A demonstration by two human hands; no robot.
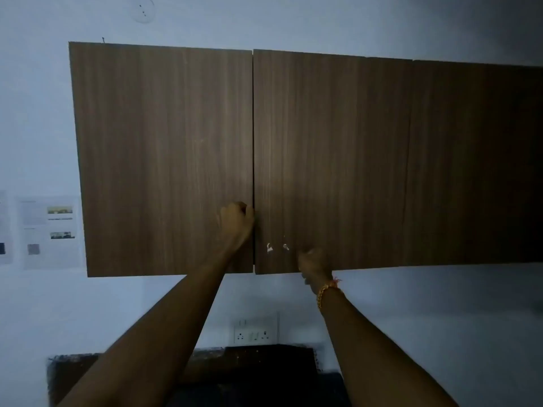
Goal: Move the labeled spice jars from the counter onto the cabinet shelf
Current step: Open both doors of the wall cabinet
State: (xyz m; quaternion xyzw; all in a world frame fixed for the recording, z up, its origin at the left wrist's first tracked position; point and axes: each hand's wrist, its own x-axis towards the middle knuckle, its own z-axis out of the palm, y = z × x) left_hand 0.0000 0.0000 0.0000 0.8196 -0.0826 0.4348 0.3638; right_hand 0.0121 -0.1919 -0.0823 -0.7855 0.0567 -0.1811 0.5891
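Your view takes in a wood-grain wall cabinet [323, 160] filling the upper and middle frame, its doors shut so the shelf inside cannot be seen. At bottom centre of the frame you glimpse a dark counter [258, 374] below a wall socket; it is dim and blurred, and whatever rests on its surface cannot be made out

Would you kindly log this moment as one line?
stage: at cabinet | doors: shut | left hand: at door seam | right hand: at right door's bottom edge | jars: unseen
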